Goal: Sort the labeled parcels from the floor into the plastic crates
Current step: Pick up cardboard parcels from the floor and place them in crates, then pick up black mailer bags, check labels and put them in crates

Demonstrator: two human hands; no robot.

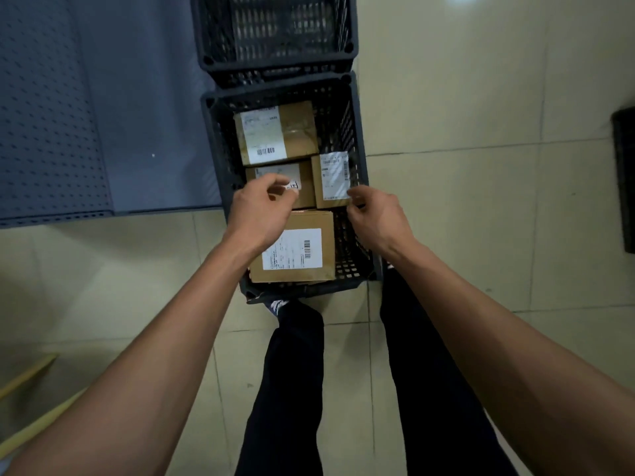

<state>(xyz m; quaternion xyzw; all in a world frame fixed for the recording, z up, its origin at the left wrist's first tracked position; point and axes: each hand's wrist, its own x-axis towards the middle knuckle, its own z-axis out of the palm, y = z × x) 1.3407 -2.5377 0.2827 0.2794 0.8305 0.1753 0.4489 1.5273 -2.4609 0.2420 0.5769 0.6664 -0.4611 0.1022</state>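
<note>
Head view: a dark plastic crate (357,139) sits on the pale tiled floor (481,166) at the centre of the frame, and it holds four brown cardboard parcels. The largest parcel (278,132) lies at the far end, with a white label on its left half. Just below it in the frame a smaller parcel (305,187) lies on the left and a labelled upright parcel (331,180) on the right, side by side and touching. A fourth parcel (302,249), with a white barcode label, fills the near end.

The left hand (261,214) hovers over the middle-left parcel with fingers curled narrow; thumb and forefinger are pinched close at a small white sticker (293,185), though whether they grip it cannot be told. The right hand (374,218) is at the crate's right wall, fingers curled in, its fingertips at the lower right corner of the upright parcel; an actual hold cannot be made out.

A second, stacked crate (275,29) stands beyond the first at the top centre. A grey perforated shelf panel (68,115) fills the upper left. Dark trouser legs (292,389) show at the bottom centre.
</note>
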